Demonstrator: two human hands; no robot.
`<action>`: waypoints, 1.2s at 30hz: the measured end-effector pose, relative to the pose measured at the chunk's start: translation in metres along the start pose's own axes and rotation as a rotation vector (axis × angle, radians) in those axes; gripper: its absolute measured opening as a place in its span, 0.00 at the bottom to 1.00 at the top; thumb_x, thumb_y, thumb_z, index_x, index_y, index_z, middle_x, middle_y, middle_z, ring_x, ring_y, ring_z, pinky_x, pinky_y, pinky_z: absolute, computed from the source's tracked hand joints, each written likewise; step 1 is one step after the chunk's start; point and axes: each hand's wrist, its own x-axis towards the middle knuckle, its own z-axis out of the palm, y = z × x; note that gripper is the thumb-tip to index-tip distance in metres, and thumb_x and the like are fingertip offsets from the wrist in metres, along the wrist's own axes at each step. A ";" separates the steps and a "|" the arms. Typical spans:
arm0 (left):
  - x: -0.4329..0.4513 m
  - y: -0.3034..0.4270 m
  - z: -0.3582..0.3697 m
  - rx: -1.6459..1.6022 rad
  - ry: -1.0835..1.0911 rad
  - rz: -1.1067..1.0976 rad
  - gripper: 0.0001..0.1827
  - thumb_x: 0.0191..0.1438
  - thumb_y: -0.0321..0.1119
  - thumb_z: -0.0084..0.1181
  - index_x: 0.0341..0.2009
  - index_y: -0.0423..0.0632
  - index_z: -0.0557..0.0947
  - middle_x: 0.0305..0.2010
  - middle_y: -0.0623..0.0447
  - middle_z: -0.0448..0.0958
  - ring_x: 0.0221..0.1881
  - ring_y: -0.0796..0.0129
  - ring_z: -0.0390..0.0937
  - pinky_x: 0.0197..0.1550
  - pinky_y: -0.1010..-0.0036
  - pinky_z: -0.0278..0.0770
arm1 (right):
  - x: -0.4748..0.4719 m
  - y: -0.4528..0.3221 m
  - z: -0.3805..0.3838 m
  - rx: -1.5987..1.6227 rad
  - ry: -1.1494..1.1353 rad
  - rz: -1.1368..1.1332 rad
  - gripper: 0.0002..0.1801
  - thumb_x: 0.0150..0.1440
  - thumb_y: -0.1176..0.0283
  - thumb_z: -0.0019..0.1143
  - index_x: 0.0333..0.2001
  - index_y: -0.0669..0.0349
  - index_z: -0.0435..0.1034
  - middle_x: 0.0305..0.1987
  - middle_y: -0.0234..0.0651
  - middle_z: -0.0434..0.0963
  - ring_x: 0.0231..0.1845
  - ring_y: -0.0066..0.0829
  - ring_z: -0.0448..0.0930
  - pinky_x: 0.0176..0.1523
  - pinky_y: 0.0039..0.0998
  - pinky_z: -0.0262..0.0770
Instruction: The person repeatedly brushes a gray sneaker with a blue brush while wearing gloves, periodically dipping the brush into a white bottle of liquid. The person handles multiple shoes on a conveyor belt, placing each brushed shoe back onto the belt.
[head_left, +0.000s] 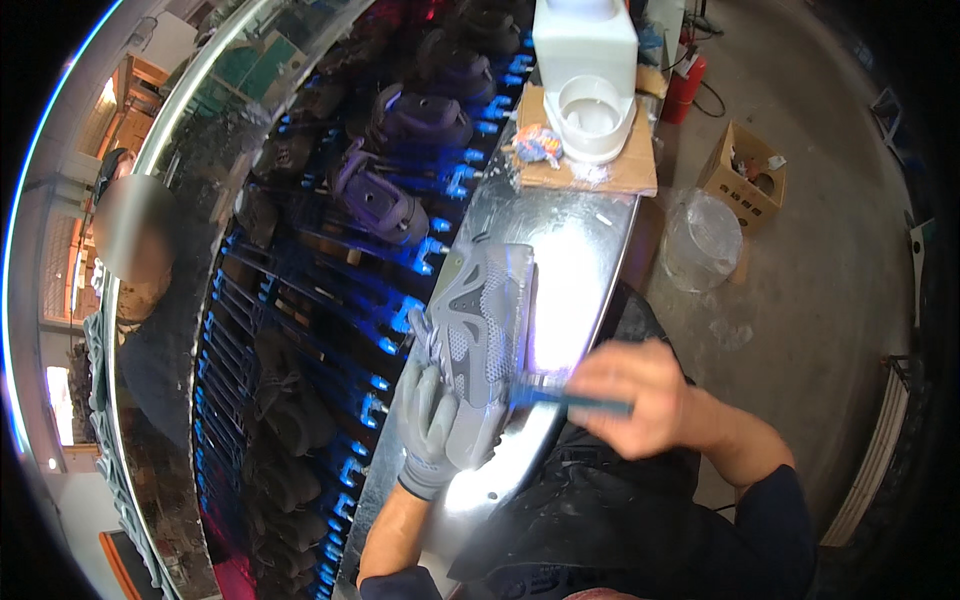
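A grey mesh sneaker (484, 322) lies on its side on a shiny metal ledge, toe towards me. My left hand (427, 416), in a grey work glove, grips it near the toe and laces. My bare right hand (637, 397) is blurred by motion. It is closed around the dark teal handle of a brush (555, 396), whose tip meets the edge of the shoe's sole. Exactly how the bristles touch the sole is too blurred to tell.
Beyond the ledge (480, 217), a rod conveyor with blue clips (409, 315) carries several dark shoes (382, 202). A white plastic container (589, 67) rests on cardboard (540, 176) beside a crumpled wrapper (537, 144). Rightward stand a carton (742, 169), a plastic-wrapped bundle (701, 240) and a fire extinguisher (684, 86).
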 end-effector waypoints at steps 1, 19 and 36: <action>0.008 0.004 0.003 0.015 0.050 0.013 0.40 0.51 0.48 0.73 0.63 0.38 0.78 0.70 0.29 0.66 0.66 0.27 0.72 0.62 0.34 0.76 | -0.003 0.015 -0.003 0.063 0.081 0.125 0.14 0.53 0.78 0.73 0.43 0.71 0.79 0.35 0.47 0.83 0.31 0.36 0.86 0.33 0.34 0.83; 0.108 0.021 -0.016 -0.216 0.083 0.045 0.49 0.39 0.43 0.81 0.63 0.33 0.74 0.59 0.28 0.79 0.59 0.31 0.81 0.63 0.44 0.78 | -0.020 0.004 -0.022 0.704 0.306 0.378 0.08 0.62 0.81 0.64 0.44 0.74 0.79 0.40 0.45 0.84 0.37 0.27 0.85 0.41 0.26 0.82; 0.134 0.011 -0.039 -0.289 -0.127 0.077 0.42 0.37 0.40 0.77 0.58 0.33 0.80 0.60 0.31 0.79 0.64 0.35 0.78 0.70 0.45 0.72 | 0.014 -0.013 -0.063 0.384 0.077 0.244 0.10 0.57 0.80 0.69 0.42 0.71 0.78 0.39 0.46 0.84 0.35 0.34 0.85 0.41 0.31 0.79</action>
